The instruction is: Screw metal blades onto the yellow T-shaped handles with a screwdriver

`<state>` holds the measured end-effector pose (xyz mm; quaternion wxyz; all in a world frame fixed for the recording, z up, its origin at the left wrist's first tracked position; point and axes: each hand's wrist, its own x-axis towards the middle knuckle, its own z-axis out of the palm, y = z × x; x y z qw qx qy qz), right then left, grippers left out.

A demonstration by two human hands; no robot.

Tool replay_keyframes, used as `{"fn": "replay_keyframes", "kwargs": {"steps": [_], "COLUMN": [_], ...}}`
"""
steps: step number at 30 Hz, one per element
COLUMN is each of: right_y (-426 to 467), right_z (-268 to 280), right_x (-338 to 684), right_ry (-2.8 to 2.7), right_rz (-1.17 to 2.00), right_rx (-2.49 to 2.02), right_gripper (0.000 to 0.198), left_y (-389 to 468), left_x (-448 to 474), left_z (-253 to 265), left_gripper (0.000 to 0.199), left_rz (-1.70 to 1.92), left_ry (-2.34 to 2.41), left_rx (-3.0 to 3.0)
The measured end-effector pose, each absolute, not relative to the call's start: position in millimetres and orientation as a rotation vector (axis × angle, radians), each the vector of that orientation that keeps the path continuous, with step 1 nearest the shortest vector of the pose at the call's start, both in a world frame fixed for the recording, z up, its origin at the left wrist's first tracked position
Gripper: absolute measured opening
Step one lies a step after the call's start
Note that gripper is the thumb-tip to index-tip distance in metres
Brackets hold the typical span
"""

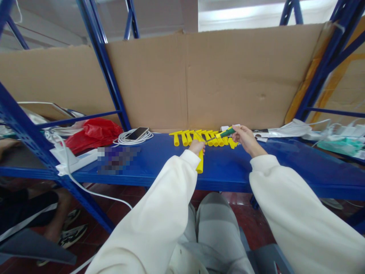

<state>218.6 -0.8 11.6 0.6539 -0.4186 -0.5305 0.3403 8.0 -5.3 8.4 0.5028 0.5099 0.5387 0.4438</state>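
Observation:
In the head view, my left hand (197,146) is closed around a yellow T-shaped plastic handle (200,164), whose round tube end points toward me. My right hand (245,139) grips a screwdriver (227,132) by its green and yellow grip. The screwdriver's thin metal shaft runs left and down to the held yellow piece by my left fingers; whether the tip touches it I cannot tell. Behind my hands, several similar yellow T-shaped pieces (176,139) lie in a row on the blue shelf (159,160). My left fingers hide part of the held piece.
To the left are a phone (138,133) on a coiled white cable (122,140), a red plastic bag (92,133) and a white power strip (82,160). A cardboard panel (148,83) backs the shelf. Blue posts (105,64) stand at both sides. Another person's leg (58,213) shows lower left.

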Motion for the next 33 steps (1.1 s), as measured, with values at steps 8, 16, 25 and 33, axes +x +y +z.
{"fn": "replay_keyframes", "kwargs": {"steps": [8, 16, 25, 33], "right_y": [-2.8, -5.0, 2.5, -4.7], "right_z": [11.8, 14.6, 10.5, 12.9], "right_x": [219.1, 218.0, 218.3, 216.8], "right_ry": [-1.228, -1.254, -1.156, -1.203], "right_rz": [0.764, 0.875, 0.724, 0.751], "right_rx": [-0.926, -0.881, -1.006, -0.977], "right_gripper": [0.055, 0.04, 0.048, 0.051], "left_y": [-6.0, -3.1, -4.5, -6.0], "left_x": [7.5, 6.8, 8.4, 8.8], "left_z": [8.7, 7.9, 7.4, 7.8], "left_gripper": [0.013, 0.013, 0.01, 0.015], "left_rz": [1.056, 1.063, 1.077, 1.085], "left_ry": [1.297, 1.305, 1.303, 1.313], "left_rx": [1.239, 1.219, 1.227, 1.223]}}
